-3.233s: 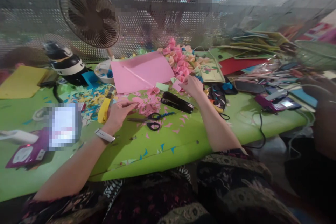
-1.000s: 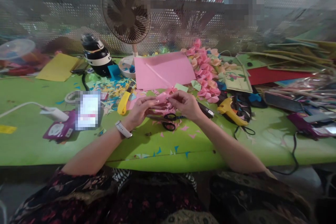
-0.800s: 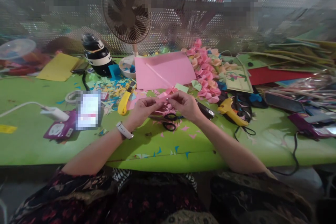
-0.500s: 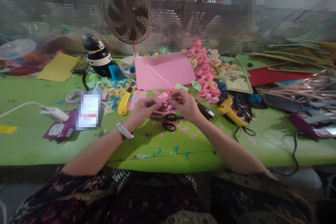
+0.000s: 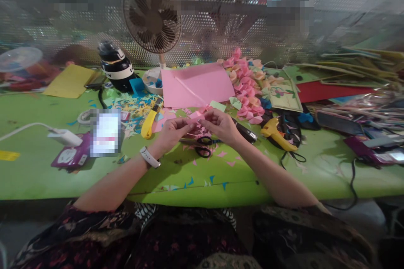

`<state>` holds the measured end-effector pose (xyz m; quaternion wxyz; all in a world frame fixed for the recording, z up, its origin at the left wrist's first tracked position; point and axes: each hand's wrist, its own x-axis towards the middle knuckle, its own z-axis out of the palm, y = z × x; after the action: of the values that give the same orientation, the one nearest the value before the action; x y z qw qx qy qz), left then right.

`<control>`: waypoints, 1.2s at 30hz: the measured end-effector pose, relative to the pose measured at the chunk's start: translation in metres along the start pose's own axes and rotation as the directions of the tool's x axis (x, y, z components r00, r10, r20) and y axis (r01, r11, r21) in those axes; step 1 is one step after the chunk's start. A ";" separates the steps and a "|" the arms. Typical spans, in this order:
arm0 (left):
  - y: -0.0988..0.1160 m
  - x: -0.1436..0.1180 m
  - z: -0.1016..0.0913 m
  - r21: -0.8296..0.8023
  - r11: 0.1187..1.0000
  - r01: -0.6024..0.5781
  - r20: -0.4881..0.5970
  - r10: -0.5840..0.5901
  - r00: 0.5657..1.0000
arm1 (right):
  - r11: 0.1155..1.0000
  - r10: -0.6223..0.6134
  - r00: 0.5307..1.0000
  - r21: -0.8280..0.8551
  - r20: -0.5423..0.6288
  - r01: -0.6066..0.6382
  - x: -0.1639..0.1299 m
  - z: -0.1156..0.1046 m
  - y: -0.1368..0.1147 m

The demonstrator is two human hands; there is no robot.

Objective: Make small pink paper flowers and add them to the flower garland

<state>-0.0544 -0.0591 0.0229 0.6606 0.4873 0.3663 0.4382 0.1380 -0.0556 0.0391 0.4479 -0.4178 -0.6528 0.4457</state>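
Observation:
A small piece of pink paper point(image 5: 195, 119) is pinched between the fingertips of both hands above the middle of the table. My left hand point(image 5: 170, 135), with a white band on its wrist, is closed on the paper's left side. On the other side my right hand point(image 5: 222, 129) grips it between thumb and fingers; part of the paper is hidden behind the fingers. Just below the hands lie scissors with black handles point(image 5: 203, 151) among pink scraps. A pink sheet point(image 5: 202, 86) lies behind the hands, beside a heap of pink paper petals point(image 5: 248, 88).
A yellow-handled cutter point(image 5: 149, 124) lies left of the hands, a yellow glue gun point(image 5: 279, 134) to the right. Further left are a lit phone point(image 5: 105, 133) and a purple power strip point(image 5: 71, 155). A fan point(image 5: 153, 14) and black bottle point(image 5: 117, 67) stand behind.
My right hand has shifted slightly left and down, closer to my left hand, and its fingers are drawn in on the pink paper. My left hand stays nearly in place.

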 end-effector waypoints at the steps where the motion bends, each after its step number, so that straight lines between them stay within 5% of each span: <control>1: 0.000 0.000 0.000 0.008 1.000 -0.011 0.002 0.011 1.000 | 1.000 -0.003 1.000 -0.023 0.008 0.003 0.000 0.000 -0.001; 14: -0.001 0.001 -0.002 0.046 0.999 -0.025 0.021 0.024 0.999 | 0.999 0.025 0.997 -0.046 0.073 -0.022 0.004 -0.003 0.003; 18: 0.003 0.004 -0.007 0.045 0.999 -0.024 -0.002 0.024 1.000 | 0.965 -0.135 0.991 -0.231 -0.016 0.128 0.001 -0.005 0.002; 21: 0.007 0.006 -0.010 0.013 1.000 -0.004 -0.071 0.005 0.997 | 0.792 -0.380 0.922 -0.541 -0.075 0.283 -0.002 -0.009 0.000; 26: 0.008 0.002 -0.004 -0.109 0.989 0.100 0.011 -0.099 0.995 | 0.453 -0.495 0.855 -0.794 0.155 0.406 -0.007 -0.009 0.003; 33: 0.003 0.000 -0.002 -0.137 0.987 0.087 -0.001 -0.088 0.996 | 0.234 -0.522 0.761 -0.793 0.386 0.563 -0.013 -0.001 0.005; 36: 0.002 0.002 -0.004 -0.116 0.990 0.081 0.003 -0.081 0.997 | 0.241 -0.525 0.729 -0.744 0.440 0.623 -0.014 -0.003 0.004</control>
<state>-0.0579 -0.0558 0.0237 0.7049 0.4322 0.3601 0.4319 0.1451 -0.0670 0.0333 0.2754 -0.2903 -0.9091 -0.1162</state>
